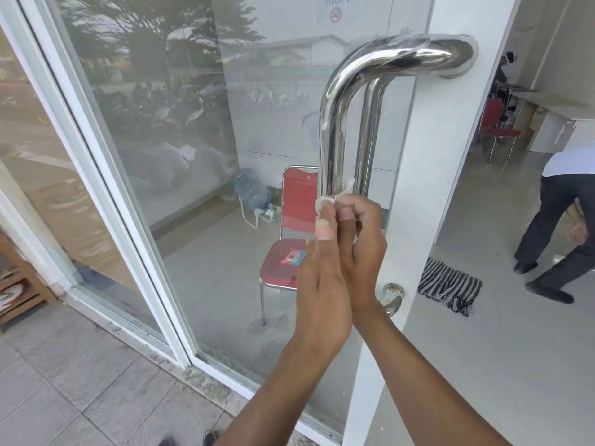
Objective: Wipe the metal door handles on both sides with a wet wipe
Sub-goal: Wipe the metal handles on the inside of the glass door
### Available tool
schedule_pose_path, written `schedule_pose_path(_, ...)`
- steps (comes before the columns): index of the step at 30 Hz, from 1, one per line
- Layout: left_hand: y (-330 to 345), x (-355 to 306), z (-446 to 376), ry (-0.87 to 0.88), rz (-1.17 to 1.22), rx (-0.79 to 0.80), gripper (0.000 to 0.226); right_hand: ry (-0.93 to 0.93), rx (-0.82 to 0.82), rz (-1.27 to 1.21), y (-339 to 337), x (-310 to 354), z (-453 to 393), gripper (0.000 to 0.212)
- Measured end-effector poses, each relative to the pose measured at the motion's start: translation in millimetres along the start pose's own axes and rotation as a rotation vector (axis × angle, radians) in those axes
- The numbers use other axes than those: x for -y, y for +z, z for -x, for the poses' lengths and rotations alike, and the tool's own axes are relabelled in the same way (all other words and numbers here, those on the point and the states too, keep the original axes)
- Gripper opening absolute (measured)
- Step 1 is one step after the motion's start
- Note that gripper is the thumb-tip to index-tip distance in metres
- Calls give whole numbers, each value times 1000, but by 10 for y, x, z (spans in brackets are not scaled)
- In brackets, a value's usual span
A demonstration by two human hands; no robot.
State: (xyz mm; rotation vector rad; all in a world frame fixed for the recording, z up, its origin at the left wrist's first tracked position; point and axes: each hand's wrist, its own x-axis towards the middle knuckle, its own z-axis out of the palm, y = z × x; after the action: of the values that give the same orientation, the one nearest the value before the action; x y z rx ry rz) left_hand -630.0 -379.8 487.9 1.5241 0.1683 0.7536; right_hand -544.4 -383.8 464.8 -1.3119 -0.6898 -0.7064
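A polished steel door handle (333,130) runs down the outside of a white-framed glass door (415,188). The inside handle (370,130) shows through the glass right behind it. A white wet wipe (325,201) is wrapped around the outer handle's vertical bar, about halfway down. My right hand (363,239) is curled round the bar over the wipe. My left hand (322,278) lies in front of it, fingers pinching the wipe's left edge; one finger carries a plaster. The handle's lower mount (394,297) peeks out beside my right wrist.
Behind the glass stands a red chair (297,204) with a wipe pack (293,255) on its seat, and a water jug (251,188). In the open doorway to the right lie a striped mat (450,284) and a person (560,220) walks. A wooden shelf (16,294) sits at the left.
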Motion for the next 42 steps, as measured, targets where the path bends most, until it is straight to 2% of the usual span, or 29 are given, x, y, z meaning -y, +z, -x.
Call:
schedule_pose_path(4,83,43,-14,-65,-58,24,79,89,-58,-111,-58,27,-6,20)
schedule_pose_path(8,217,49,-32,-23,-119,-7,75,142,-99,-183,-83,129,-76,13)
schedule_pose_path(11,220,17,-151,-52,-43,-59,70,157,-91,-178,-111,147,-115,17)
schedule_pose_path(14,146,-79,-320,-39,67,-56,49,174,-117,-180,-128,149,-148,22)
schedule_pose_path(17,86,-152,-480,-21,78,-54,47,175,-126,-187,-123,152,-179,24)
schedule_pose_path(19,55,-114,-603,13,28,-60,56,174,-130,-194,-107,154,-195,25)
schedule_pose_path(21,39,-134,-717,-12,3,-53,87,183,-137,-207,-83,157,-221,26)
schedule_pose_path(22,35,-175,-767,-47,9,-40,93,187,-136,-213,-71,156,-236,27)
schedule_pose_path(27,19,-254,-1049,-63,133,24,78,189,-128,-254,-39,136,-295,29)
schedule_pose_path(31,13,-109,-1096,-82,187,51,79,218,-131,-295,-8,86,-334,27)
schedule_pose_path(35,-15,4,-1126,-108,201,159,85,260,-143,-362,21,76,-370,23)
schedule_pose_path(40,-40,-69,-1231,-148,224,226,88,261,-185,-436,73,73,-449,32)
schedule_pose_path(42,-50,-164,-1304,-174,269,247,89,235,-204,-388,76,41,-471,29)
